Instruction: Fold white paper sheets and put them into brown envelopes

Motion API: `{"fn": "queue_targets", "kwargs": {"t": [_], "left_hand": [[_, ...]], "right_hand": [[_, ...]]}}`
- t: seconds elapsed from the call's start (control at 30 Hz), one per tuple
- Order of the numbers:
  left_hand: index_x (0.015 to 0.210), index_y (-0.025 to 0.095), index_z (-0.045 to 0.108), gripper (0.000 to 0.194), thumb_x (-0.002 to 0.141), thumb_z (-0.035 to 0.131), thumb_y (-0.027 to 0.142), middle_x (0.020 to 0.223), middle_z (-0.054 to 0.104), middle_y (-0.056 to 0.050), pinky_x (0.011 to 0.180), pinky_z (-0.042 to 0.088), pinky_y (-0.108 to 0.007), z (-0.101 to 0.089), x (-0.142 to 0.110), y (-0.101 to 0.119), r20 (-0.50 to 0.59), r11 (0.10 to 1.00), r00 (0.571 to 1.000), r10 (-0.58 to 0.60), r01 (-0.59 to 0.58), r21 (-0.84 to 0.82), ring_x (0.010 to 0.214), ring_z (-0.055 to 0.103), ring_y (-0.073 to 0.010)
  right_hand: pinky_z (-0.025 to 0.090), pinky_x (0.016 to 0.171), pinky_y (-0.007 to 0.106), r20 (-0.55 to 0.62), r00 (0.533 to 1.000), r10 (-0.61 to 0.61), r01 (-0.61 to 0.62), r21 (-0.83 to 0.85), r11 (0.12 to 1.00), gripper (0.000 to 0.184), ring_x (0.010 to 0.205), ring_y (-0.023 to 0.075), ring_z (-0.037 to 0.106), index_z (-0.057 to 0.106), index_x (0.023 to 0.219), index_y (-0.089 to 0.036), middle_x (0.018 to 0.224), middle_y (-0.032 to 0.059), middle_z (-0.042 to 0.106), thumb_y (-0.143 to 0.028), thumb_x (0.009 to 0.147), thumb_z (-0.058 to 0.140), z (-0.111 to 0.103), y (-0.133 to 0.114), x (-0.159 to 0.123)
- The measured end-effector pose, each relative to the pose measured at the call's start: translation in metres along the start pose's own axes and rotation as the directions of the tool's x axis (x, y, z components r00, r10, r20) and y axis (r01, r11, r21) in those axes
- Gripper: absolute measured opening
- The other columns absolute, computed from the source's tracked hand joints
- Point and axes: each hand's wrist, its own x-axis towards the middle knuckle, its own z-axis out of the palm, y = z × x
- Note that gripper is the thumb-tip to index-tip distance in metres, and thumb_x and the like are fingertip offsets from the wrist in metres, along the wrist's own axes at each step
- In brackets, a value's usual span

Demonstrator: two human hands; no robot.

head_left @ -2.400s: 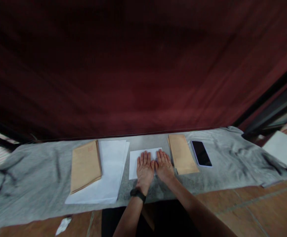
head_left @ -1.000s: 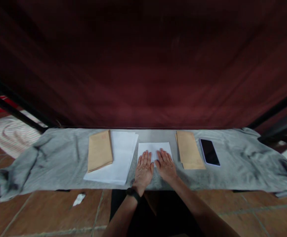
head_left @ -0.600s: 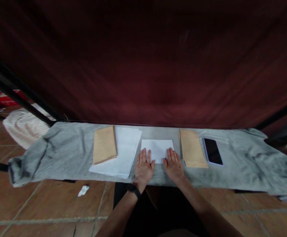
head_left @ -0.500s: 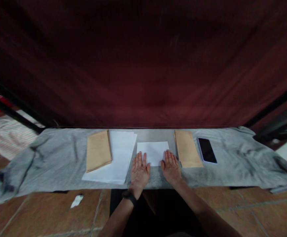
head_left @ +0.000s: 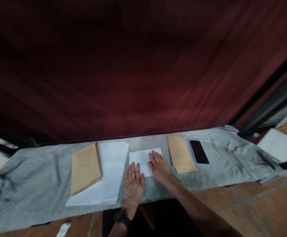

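A folded white sheet [head_left: 141, 158] lies on the grey cloth [head_left: 46, 184] in front of me. My right hand [head_left: 158, 166] rests flat on its right half, fingers stretched out. My left hand [head_left: 133, 184] lies flat and open on the cloth, its fingertips at the sheet's near left corner. A black watch is on my left wrist. To the left lies a stack of white paper [head_left: 110, 174] with brown envelopes [head_left: 85, 167] on top of it. To the right lies another pile of brown envelopes [head_left: 180, 153].
A black phone [head_left: 199, 152] lies face up right of the envelopes. A dark red curtain [head_left: 133, 72] hangs behind the cloth-covered surface. Tiled floor shows below, with a crumpled scrap of paper [head_left: 63, 229] at the lower left. A white board [head_left: 278, 146] sits at far right.
My hands slid apart along the folded sheet, then my left hand drew back off it toward me. My right hand moved back onto the sheet. The camera view swung about.
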Motion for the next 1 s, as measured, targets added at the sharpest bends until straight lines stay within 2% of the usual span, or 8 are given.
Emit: {"fn": "queue_targets", "kwargs": {"t": [0.17,0.3,0.37,0.43,0.57,0.67,0.83,1.0], "left_hand": [[0.152,0.010,0.037,0.058,0.099,0.033,0.031,0.158,0.039,-0.016,0.123,0.025,-0.052,0.005,0.018,0.013,-0.006,0.999,1.000,-0.006,0.006,-0.039,0.150,0.027,-0.0274],[0.151,0.010,0.038,0.056,0.099,0.029,0.028,0.159,0.039,-0.013,0.122,0.030,-0.047,0.012,0.055,0.031,0.086,0.991,0.991,0.105,-0.097,-0.096,0.149,0.030,-0.0245],[0.150,0.008,0.040,0.055,0.099,0.029,0.027,0.156,0.042,-0.015,0.121,0.031,-0.047,0.018,0.070,0.034,0.129,0.989,0.985,0.118,-0.105,-0.106,0.148,0.032,-0.0251],[0.150,0.008,0.039,0.055,0.099,0.029,0.026,0.156,0.042,-0.015,0.121,0.031,-0.047,0.024,0.077,0.030,0.124,0.990,0.987,0.107,-0.094,-0.107,0.149,0.031,-0.0248],[0.154,0.010,0.031,0.058,0.099,0.031,0.030,0.158,0.039,-0.016,0.121,0.030,-0.049,0.030,0.072,0.015,0.039,0.994,0.998,0.049,-0.045,-0.100,0.150,0.027,-0.0247],[0.154,0.007,0.031,0.060,0.101,0.028,0.033,0.157,0.039,-0.018,0.121,0.030,-0.049,0.029,0.062,0.008,0.010,0.997,1.000,-0.016,0.017,-0.078,0.150,0.028,-0.0258],[0.155,0.005,0.028,0.062,0.101,0.027,0.036,0.157,0.040,-0.020,0.120,0.032,-0.049,0.021,0.048,0.003,-0.015,0.995,0.996,-0.089,0.088,-0.053,0.148,0.032,-0.0283],[0.153,0.000,0.031,0.063,0.101,0.028,0.036,0.155,0.041,-0.025,0.118,0.034,-0.049,0.010,0.027,-0.001,-0.048,0.994,0.993,-0.109,0.108,-0.036,0.145,0.039,-0.0320]], "right_hand": [[0.023,0.121,0.046,-0.044,0.998,0.048,-0.050,-0.027,0.998,0.054,0.145,0.0252,0.036,0.038,0.154,-0.015,0.158,0.0127,0.037,-0.036,0.104,0.037,0.005,0.013,-0.008],[0.024,0.120,0.045,-0.020,0.999,0.050,-0.051,-0.036,0.998,0.053,0.146,0.0250,0.036,0.039,0.153,-0.015,0.159,0.0121,0.035,-0.033,0.104,0.038,0.005,0.011,-0.008],[0.024,0.120,0.044,-0.013,0.999,0.049,-0.049,-0.038,0.998,0.053,0.146,0.0249,0.035,0.039,0.153,-0.015,0.159,0.0121,0.035,-0.032,0.103,0.038,0.005,0.011,-0.008],[0.024,0.120,0.045,-0.020,0.999,0.045,-0.046,-0.036,0.998,0.053,0.146,0.0251,0.035,0.038,0.154,-0.015,0.159,0.0123,0.035,-0.033,0.103,0.038,0.005,0.011,-0.008],[0.023,0.120,0.046,-0.047,0.998,0.040,-0.041,-0.036,0.999,0.054,0.145,0.0255,0.036,0.039,0.153,-0.015,0.159,0.0127,0.036,-0.035,0.103,0.040,0.005,0.012,-0.009],[0.025,0.120,0.044,-0.051,0.998,0.041,-0.043,-0.033,0.999,0.054,0.145,0.0250,0.036,0.039,0.153,-0.015,0.159,0.0125,0.035,-0.035,0.103,0.040,0.004,0.011,-0.009],[0.025,0.120,0.043,-0.042,0.998,0.042,-0.043,-0.027,0.999,0.055,0.146,0.0250,0.035,0.039,0.153,-0.013,0.160,0.0130,0.034,-0.037,0.104,0.039,0.002,0.011,-0.008],[0.025,0.120,0.045,-0.031,0.999,0.044,-0.045,-0.009,0.999,0.056,0.147,0.0252,0.034,0.038,0.153,-0.013,0.160,0.0128,0.033,-0.038,0.104,0.038,0.004,0.012,-0.008]]}}
